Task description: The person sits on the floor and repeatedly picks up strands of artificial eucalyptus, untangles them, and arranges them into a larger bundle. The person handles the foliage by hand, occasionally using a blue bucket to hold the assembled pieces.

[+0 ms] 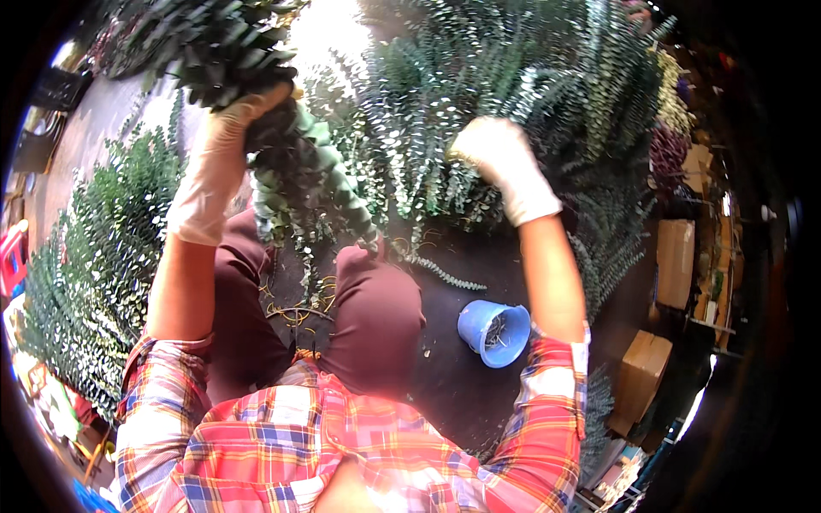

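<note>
Dark floor below left hand clamped on leafy stems and, well apart, right hand, blurred, grip unclear.

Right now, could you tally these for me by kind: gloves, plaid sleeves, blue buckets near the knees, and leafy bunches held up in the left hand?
Gloves: 2, on the left hand and right hand
Plaid sleeves: 2
Blue bucket: 1
Leafy bunch: 1
Total: 6

Dark green foliage, white gloves, maroon trousers, red-and-blue plaid shirt, blue bucket
</note>
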Demonstrator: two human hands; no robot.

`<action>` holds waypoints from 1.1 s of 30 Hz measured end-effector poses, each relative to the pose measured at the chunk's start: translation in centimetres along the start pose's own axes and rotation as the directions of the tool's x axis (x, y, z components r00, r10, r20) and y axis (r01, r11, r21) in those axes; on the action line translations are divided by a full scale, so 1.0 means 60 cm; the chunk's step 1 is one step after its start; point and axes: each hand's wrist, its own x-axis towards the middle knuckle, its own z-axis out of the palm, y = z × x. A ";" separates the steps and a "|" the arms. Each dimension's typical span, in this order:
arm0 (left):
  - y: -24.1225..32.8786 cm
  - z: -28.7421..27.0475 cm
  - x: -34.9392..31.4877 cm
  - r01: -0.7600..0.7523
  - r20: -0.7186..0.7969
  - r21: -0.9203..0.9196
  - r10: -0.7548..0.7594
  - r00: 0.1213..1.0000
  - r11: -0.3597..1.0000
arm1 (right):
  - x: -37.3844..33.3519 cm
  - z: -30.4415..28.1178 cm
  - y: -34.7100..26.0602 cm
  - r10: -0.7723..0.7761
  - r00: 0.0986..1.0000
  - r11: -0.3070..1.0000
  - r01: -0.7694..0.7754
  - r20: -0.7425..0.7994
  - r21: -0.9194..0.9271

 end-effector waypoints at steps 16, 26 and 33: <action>-0.012 -0.033 0.069 -0.058 0.366 -0.070 0.080 0.927 0.996 | 0.309 0.514 -0.183 0.318 0.948 0.376 -0.102 -0.024 0.921; -0.054 -0.081 0.195 0.076 0.713 -0.170 0.069 0.697 0.983 | 0.176 0.305 -0.286 -0.624 0.782 -0.677 -0.542 0.002 0.499; -0.090 -0.027 0.179 0.061 0.225 -0.118 -0.033 0.974 0.991 | 0.252 0.387 -0.200 0.042 0.940 -0.521 -0.269 0.339 0.810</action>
